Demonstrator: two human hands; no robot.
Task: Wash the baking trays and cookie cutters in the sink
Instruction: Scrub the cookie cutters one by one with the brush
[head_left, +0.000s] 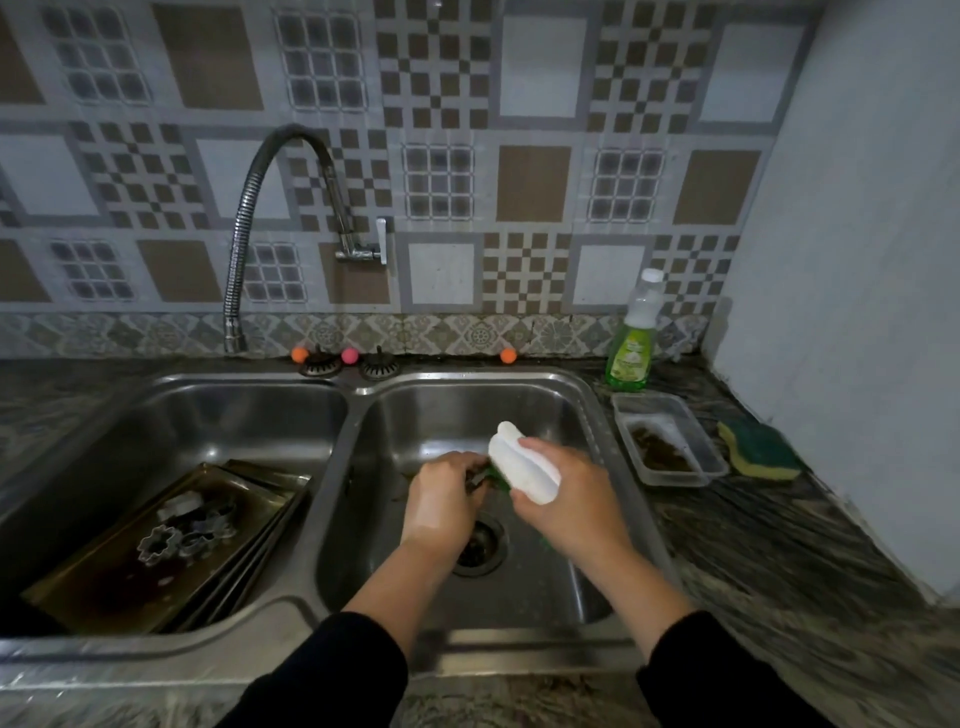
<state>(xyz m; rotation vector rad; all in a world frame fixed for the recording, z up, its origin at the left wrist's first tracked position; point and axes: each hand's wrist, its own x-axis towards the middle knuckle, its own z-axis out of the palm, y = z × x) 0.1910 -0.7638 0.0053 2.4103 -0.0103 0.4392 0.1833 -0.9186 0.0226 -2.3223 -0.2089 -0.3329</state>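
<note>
A stack of dark baking trays (104, 587) leans in the left sink basin, with several metal cookie cutters (187, 530) lying on the top tray. Over the right basin (566, 415), my left hand (441, 499) is closed on a small dark metal object, seemingly a cookie cutter (475, 480), mostly hidden by the fingers. My right hand (566, 499) grips a white scrubber handle (522, 465) with a green pad (498, 478) pressed against that object. Both hands hover above the drain (480, 551).
A flexible metal faucet (249, 218) arches over the left basin. On the right counter stand a green dish-soap bottle (631, 343), a clear plastic container (667, 441) with brown residue and a green-yellow sponge (761, 452). A white wall rises at the far right.
</note>
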